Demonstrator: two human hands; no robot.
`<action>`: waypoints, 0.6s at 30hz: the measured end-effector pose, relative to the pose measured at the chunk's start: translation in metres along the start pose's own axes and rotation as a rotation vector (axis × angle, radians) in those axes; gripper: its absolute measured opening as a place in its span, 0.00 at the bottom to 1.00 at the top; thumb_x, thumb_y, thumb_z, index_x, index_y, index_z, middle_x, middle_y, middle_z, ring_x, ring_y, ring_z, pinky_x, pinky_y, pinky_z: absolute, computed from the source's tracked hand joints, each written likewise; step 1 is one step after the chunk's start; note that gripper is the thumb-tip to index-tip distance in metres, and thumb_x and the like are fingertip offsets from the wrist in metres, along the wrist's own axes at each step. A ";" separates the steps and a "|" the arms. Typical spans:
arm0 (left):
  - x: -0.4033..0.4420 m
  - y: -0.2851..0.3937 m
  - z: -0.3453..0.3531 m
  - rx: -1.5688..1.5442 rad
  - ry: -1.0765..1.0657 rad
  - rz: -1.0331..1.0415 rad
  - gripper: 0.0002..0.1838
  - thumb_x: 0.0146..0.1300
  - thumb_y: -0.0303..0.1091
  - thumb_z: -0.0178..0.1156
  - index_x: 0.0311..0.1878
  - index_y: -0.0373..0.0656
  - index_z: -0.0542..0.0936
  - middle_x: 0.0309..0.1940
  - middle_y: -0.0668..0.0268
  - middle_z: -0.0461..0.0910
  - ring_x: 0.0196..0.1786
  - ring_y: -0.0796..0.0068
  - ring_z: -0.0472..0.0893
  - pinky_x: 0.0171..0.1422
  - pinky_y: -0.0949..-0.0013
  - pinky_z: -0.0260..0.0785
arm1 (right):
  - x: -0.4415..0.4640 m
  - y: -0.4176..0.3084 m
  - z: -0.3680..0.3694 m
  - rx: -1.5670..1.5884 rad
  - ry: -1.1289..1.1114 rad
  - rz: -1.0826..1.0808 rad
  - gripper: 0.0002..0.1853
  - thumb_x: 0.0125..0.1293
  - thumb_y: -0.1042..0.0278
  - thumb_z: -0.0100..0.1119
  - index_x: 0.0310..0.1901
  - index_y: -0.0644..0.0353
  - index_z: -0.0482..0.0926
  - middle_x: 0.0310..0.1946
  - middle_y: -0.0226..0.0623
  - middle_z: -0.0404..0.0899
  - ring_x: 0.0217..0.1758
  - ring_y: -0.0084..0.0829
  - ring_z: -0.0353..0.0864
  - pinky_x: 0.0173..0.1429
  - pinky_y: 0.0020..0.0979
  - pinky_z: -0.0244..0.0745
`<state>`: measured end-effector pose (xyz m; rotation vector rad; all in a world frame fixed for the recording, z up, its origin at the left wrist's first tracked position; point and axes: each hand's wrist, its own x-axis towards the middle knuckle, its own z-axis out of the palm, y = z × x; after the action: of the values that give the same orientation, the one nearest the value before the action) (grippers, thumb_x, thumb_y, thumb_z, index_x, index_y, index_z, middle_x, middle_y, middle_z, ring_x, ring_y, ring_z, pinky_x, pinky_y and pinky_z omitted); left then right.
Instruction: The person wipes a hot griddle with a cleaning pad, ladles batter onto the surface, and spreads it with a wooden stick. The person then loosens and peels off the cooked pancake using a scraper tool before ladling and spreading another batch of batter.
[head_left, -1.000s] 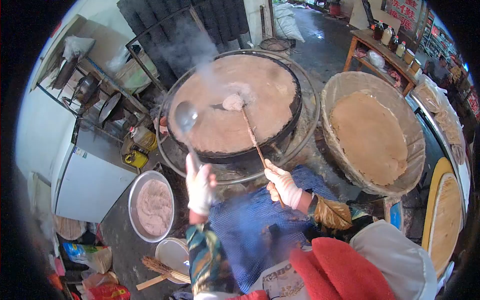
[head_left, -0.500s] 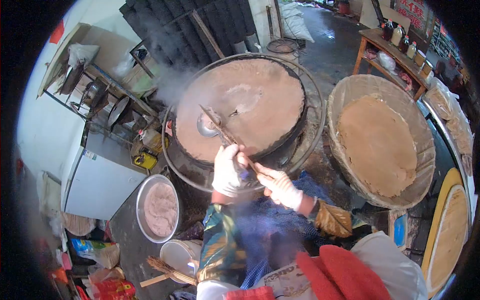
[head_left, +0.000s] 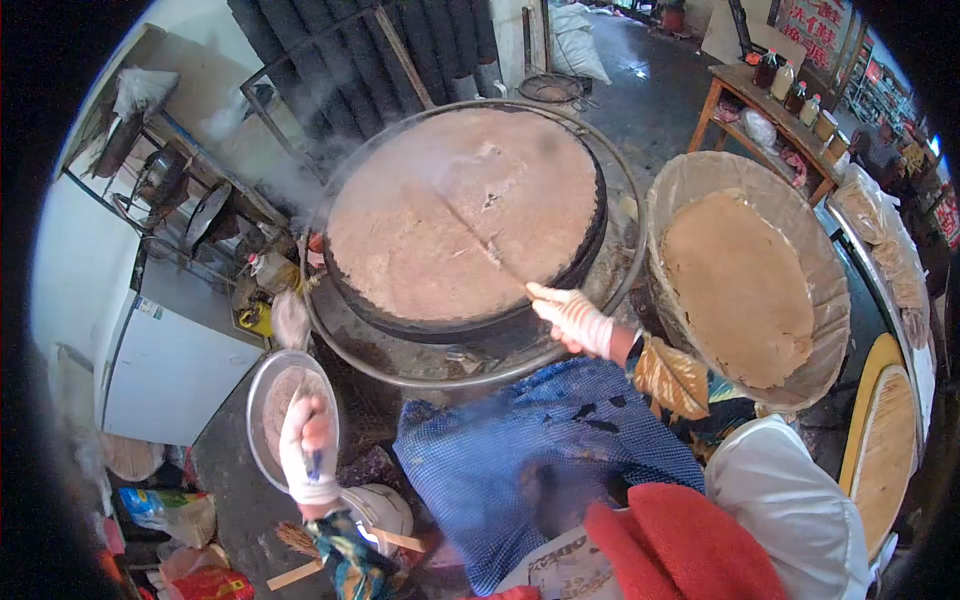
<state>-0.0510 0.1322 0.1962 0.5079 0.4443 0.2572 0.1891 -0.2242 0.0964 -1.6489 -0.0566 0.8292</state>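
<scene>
My right hand (head_left: 572, 318), in a pale glove, is closed round a thin wooden stick (head_left: 470, 228). The stick reaches over a wide round pan (head_left: 590, 262), its far part against the pinkish-brown layer (head_left: 400, 240) that fills the pan. At lower left, my gloved left hand (head_left: 308, 450) is closed, at the near side of a metal basin (head_left: 256, 440) of pinkish paste (head_left: 280, 392). It grips the ladle, whose blurred bowl (head_left: 291, 318) shows just beyond the basin's far rim.
Steam drifts over the pan's far left side. A metal ring (head_left: 440, 383) surrounds the pan. On the right stands a lined basket (head_left: 830, 300) with a flat brown slab (head_left: 740, 285). A white bucket (head_left: 385, 505) is below the basin. Bottles (head_left: 783, 82) stand on a wooden table.
My left hand has moved from the pan down left to the basin, taking the ladle with it. My right hand keeps the stick, now stretched farther across the pan. The view has shifted slightly.
</scene>
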 end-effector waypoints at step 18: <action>0.018 0.017 -0.223 1.674 0.730 0.019 0.24 0.60 0.29 0.56 0.60 0.39 0.65 0.50 0.50 0.70 0.49 0.55 0.71 0.54 0.64 0.65 | 0.016 -0.006 0.010 -0.169 0.090 -0.054 0.23 0.70 0.53 0.47 0.66 0.30 0.65 0.18 0.26 0.69 0.15 0.20 0.65 0.14 0.24 0.60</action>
<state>-0.1419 0.2447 0.0244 2.0809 1.3609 0.0142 0.1981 -0.2068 0.0937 -1.8338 -0.1101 0.7239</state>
